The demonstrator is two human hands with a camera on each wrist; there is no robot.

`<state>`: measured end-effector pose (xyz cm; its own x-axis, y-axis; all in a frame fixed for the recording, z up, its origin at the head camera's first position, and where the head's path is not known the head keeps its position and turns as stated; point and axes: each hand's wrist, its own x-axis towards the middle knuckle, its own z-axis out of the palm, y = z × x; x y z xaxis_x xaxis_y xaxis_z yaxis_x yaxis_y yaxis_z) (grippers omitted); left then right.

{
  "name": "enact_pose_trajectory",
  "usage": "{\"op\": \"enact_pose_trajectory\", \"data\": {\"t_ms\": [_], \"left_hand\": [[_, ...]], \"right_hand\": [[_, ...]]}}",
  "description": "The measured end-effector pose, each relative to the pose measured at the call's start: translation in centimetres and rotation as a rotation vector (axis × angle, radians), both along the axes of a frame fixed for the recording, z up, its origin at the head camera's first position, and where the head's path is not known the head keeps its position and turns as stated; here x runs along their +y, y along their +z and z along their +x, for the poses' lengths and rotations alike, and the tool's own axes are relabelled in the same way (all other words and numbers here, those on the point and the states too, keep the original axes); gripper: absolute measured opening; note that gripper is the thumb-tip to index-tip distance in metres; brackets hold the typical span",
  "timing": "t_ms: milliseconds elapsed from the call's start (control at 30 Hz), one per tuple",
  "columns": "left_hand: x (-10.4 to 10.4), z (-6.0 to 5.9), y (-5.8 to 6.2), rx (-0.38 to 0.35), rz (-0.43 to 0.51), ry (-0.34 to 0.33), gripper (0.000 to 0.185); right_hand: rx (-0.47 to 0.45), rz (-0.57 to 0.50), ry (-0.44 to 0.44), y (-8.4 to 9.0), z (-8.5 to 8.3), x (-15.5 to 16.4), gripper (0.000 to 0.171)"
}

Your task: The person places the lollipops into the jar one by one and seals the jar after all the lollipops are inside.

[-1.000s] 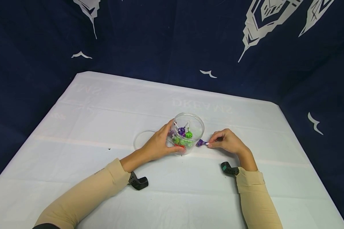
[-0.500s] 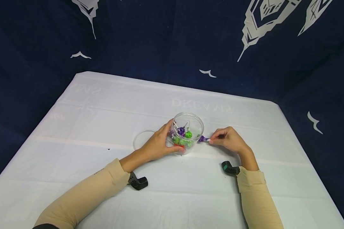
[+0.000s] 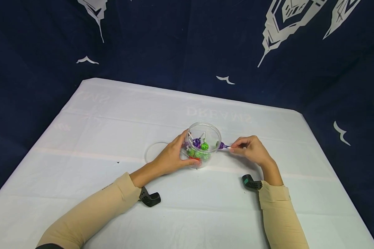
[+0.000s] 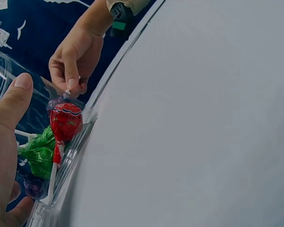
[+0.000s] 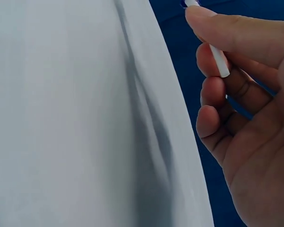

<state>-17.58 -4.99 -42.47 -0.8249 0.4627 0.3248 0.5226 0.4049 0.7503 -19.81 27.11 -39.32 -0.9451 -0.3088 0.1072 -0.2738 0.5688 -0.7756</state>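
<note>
My left hand (image 3: 172,157) grips a clear round jar (image 3: 220,136) that stands on the table, its mouth upward. Inside lie several wrapped lollipops, among them a purple one (image 3: 196,142), a green one (image 3: 204,146) and a red one (image 4: 66,123). My right hand (image 3: 250,150) pinches another purple lollipop (image 3: 222,145) by its white stick (image 5: 219,61) between thumb and index finger. That candy's head points left, just outside the jar's right wall in the head view; whether it touches the jar I cannot tell.
A thin, pale round outline (image 3: 146,152), perhaps a clear lid, lies on the white-covered table (image 3: 187,221) left of the jar, partly behind my left hand. Dark blue cloth (image 3: 162,45) with white prints hangs behind the table.
My right hand has moved slightly away from me and to the right, taking the purple lollipop up along the jar's right side. The left hand and jar have stayed nearly still.
</note>
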Motion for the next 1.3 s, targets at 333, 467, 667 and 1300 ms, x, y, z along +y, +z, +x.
{"op": "enact_pose_trajectory", "data": {"t_ms": [333,467,667,1300], "left_hand": [[0.0,0.0,0.0,-0.003,-0.005,0.001,0.107],[0.0,0.0,0.0,-0.004,-0.001,-0.001,0.107],[0.0,0.0,0.0,-0.018,-0.011,0.003,0.108],[0.0,0.0,0.0,-0.010,-0.007,0.006,0.108]], "right_hand": [[0.094,-0.056,-0.027,0.5,-0.1,0.1,0.004],[0.102,-0.064,-0.059,0.8,0.0,0.0,0.005],[0.112,-0.099,-0.103,2.4,0.9,-0.9,0.009],[0.205,-0.332,-0.110,3.4,1.1,-1.1,0.009]]}}
